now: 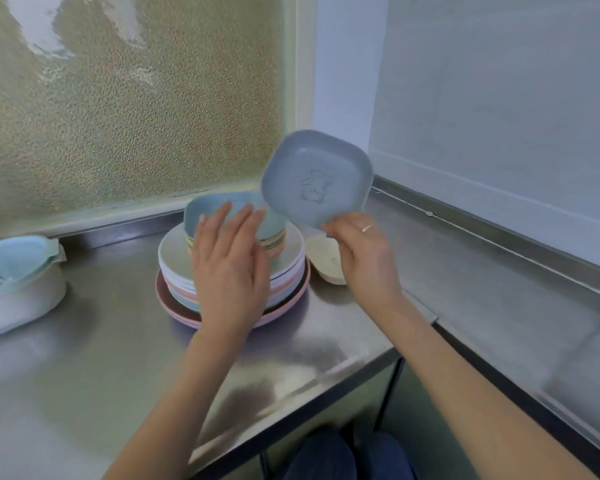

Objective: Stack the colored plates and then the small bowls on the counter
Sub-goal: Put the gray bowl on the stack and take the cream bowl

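A stack of colored round plates (177, 258) stands on the steel counter (84, 358), pink at the bottom and whitish on top. On that stack sits a pile of small square bowls, topped by a light blue bowl (201, 209). My left hand (227, 268) hovers flat, fingers spread, in front of this pile and holds nothing. My right hand (364, 251) pinches the lower edge of a grey-blue square bowl (317, 178), tilted up in the air to the right of the pile, its inside with a bear imprint facing me. A cream bowl (324, 259) lies beside the plates, under my right hand.
A white container with a light blue lid or dish (18, 271) sits at the left edge. A frosted window stands behind the counter. A second, lower steel counter (499, 289) runs along the right wall. The counter's front edge runs diagonally below my arms.
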Action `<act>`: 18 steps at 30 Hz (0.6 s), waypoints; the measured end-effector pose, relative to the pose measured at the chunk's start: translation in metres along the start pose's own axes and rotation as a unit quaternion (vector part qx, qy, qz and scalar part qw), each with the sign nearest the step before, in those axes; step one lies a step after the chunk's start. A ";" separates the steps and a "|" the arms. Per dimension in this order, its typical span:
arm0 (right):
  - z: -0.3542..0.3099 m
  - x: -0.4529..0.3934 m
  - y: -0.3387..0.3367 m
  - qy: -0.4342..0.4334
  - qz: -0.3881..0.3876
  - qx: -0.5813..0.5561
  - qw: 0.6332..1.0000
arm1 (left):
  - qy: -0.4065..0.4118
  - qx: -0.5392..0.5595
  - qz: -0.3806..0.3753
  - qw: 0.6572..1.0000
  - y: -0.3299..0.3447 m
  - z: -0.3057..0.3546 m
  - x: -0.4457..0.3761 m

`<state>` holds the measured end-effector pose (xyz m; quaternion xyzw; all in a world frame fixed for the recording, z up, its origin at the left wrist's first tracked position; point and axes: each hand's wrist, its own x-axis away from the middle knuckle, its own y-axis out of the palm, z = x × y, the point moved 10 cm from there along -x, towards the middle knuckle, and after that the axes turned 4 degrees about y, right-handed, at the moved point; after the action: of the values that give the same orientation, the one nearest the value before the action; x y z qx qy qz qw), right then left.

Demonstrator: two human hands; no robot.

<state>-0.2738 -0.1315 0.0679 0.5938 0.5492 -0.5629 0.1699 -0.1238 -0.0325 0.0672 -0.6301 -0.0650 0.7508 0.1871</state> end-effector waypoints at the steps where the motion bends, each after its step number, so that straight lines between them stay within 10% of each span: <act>1: -0.012 0.005 0.006 -0.018 0.001 -0.008 1.000 | -0.026 -0.013 0.008 1.000 -0.009 -0.016 -0.001; 18: -0.050 -0.011 0.084 -0.001 -0.152 -0.082 0.985 | -0.269 0.160 -0.012 0.950 0.008 -0.135 0.033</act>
<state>-0.1764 -0.1239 0.0575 0.4866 0.6775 -0.5357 0.1308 0.0014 -0.0470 0.0072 -0.3655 0.0009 0.8908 0.2701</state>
